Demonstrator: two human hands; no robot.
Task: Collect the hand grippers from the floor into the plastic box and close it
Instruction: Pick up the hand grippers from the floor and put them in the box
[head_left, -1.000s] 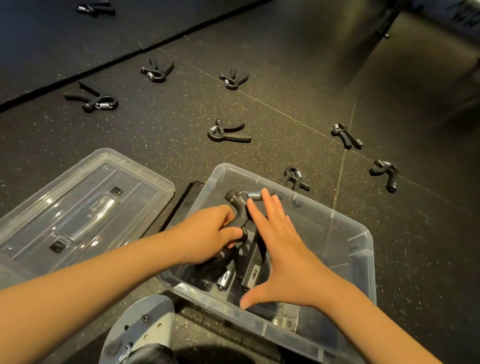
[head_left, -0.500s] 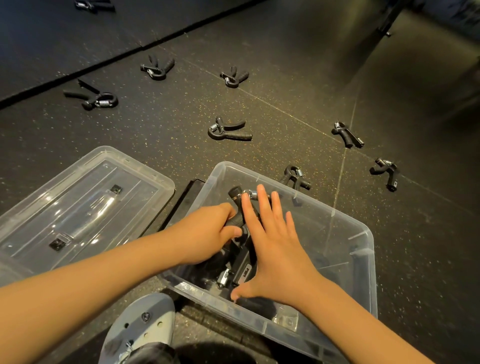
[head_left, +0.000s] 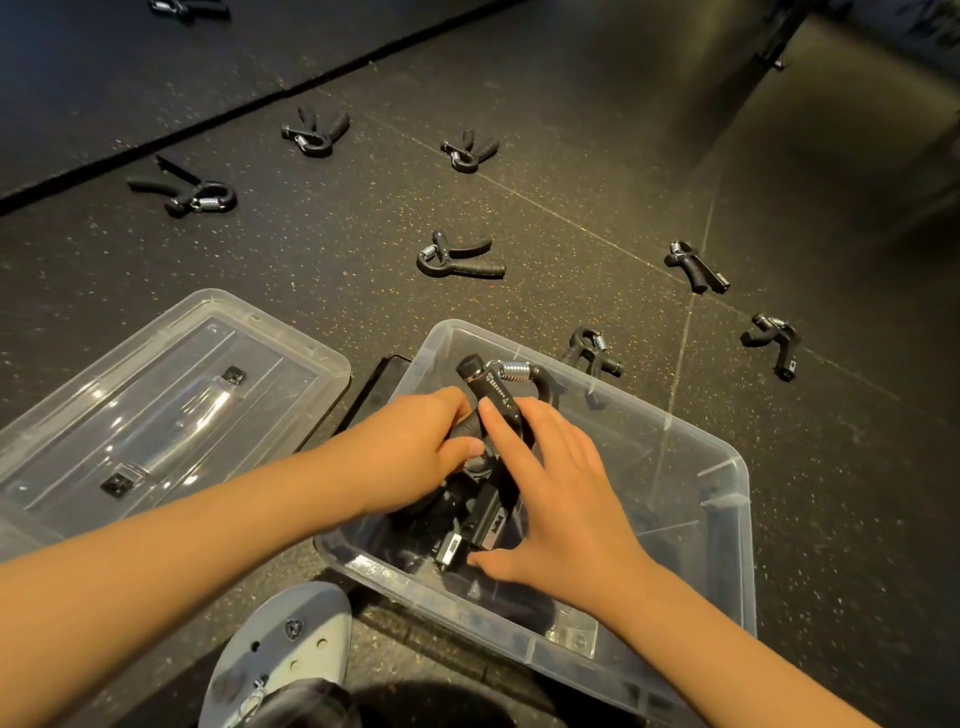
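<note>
Black hand grippers (head_left: 460, 257) loose on floor (head_left: 571, 171), others inside lidless clear plastic box (head_left: 730, 467)

Left of box (head_left: 727, 545): lid (head_left: 171, 395). In box: hand grippers (head_left: 491, 395), left hand (head_left: 415, 452), right hand (head_left: 566, 509) on them. Behind box on floor (head_left: 571, 182): loose grippers (head_left: 457, 257). Before box: shoe (head_left: 291, 644).

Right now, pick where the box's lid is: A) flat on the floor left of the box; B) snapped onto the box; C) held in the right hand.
A: the clear lid lies flat on the floor, left of the open plastic box.
</note>
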